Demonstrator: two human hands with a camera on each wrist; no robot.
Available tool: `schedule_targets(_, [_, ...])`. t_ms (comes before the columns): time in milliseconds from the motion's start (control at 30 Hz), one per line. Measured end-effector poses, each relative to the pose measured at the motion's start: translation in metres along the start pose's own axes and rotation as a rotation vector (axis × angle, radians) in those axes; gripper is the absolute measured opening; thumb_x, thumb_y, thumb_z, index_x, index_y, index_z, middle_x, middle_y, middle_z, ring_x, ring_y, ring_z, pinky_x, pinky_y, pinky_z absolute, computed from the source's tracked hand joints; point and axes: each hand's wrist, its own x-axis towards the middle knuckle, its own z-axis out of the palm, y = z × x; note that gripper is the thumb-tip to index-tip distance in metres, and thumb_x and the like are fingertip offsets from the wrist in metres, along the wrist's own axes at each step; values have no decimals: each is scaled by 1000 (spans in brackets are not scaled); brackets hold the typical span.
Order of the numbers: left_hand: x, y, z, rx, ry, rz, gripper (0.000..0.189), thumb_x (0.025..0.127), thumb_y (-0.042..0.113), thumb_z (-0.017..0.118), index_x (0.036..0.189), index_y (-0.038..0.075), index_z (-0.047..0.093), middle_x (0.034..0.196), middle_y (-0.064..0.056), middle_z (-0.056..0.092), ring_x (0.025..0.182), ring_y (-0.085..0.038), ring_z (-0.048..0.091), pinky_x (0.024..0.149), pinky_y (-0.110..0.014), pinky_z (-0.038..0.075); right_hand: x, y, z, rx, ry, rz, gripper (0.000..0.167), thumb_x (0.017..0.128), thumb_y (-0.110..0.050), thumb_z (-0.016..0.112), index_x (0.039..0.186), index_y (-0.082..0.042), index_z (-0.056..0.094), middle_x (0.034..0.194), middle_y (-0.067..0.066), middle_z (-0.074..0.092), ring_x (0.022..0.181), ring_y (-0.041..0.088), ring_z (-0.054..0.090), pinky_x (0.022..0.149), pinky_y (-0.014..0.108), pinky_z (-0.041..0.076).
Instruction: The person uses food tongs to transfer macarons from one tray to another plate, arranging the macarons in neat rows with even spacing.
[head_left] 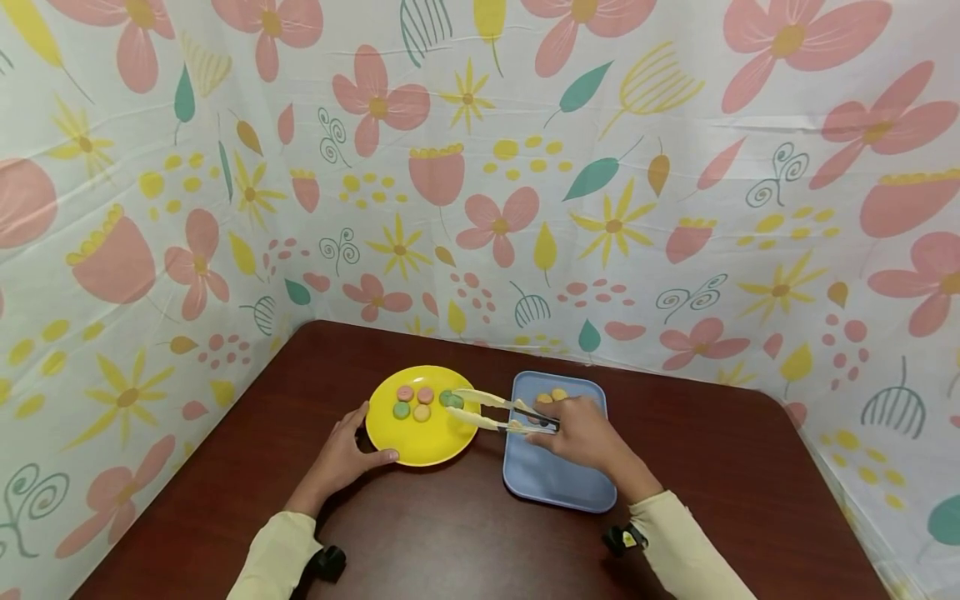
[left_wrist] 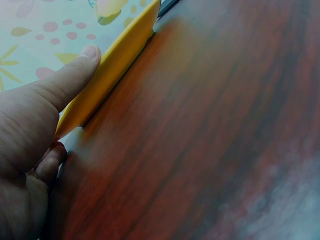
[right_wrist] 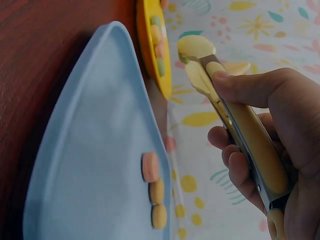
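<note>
Green macaron at the tongs: the green [head_left: 453, 402] shows at the tong tips over the right part of your plate; it may be one piece or two overlapping, you cannot tell. It lies between your hands, well apart from your left and ahead of your right.
Tongs: you hold the tongs [right_wrist: 255, 145] by the grips, pointing left across the tray, tips close together around some green.
Right hand: your right hand [head_left: 588, 432] is wrapped around the tongs above the tray, thumb along one grip and fingers curled round the other; the forearm reaches in from the lower right.
Left hand: your left hand [head_left: 341, 454] holds the plate's near-left edge, thumb on the rim and fingers against the outside; the forearm rises from the lower left.
Yellow plate: the yellow plate [head_left: 423, 446] also bears two pink macarons [head_left: 425, 395], a green one and a yellow one, grouped left of the tips.
Blue tray: just right of the plate, the blue tray [head_left: 551, 479] carries a pink piece [right_wrist: 150, 167] and two yellow pieces [right_wrist: 157, 191] in a row.
Table and wall: both dishes rest on your dark wooden table [head_left: 465, 533], before a flowered cloth [head_left: 487, 167].
</note>
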Motion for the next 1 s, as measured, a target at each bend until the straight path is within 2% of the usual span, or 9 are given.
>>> schedule_targets(200, [0,1,0,-6,-6,-6,121,77,55,86,163,4,18,163,-22,30,148,-44,26,114,-65,31,4,-2,10,-19,4,-48,44,81,-33,88,117,-8,79,80,-7,66,64,3,50,58,24,43])
schedule_targets(333, [0,1,0,-6,-5,-3,121,77,56,86,163,4,18,162,-22,30,148,-44,26,114,-65,32,6,-2,15,-33,-7,-52,43,81,-33,87,115,-8,79,79,-5,60,69,6,50,59,25,44])
schedule_targets(567, [0,1,0,1,-7,-10,121,77,57,85,163,4,18,162,-22,30,148,-43,26,115,-64,31,10,-4,21,-72,-50,-30,46,82,-37,87,118,-9,78,77,-2,58,69,7,48,61,26,43])
schedule_targets(767, [0,0,0,-4,-5,-9,121,78,56,85,163,4,18,163,-22,29,149,-44,24,115,-66,29,14,-8,23,-85,-33,-46,46,81,-36,87,116,-7,79,79,2,63,69,12,51,62,32,45])
schedule_targets(1000, [0,0,1,-7,-4,-10,121,77,56,85,164,4,18,162,-21,30,147,-42,28,115,-64,32,13,-8,22,-80,-54,-7,49,82,-38,86,119,-7,78,77,-2,61,69,9,48,61,29,42])
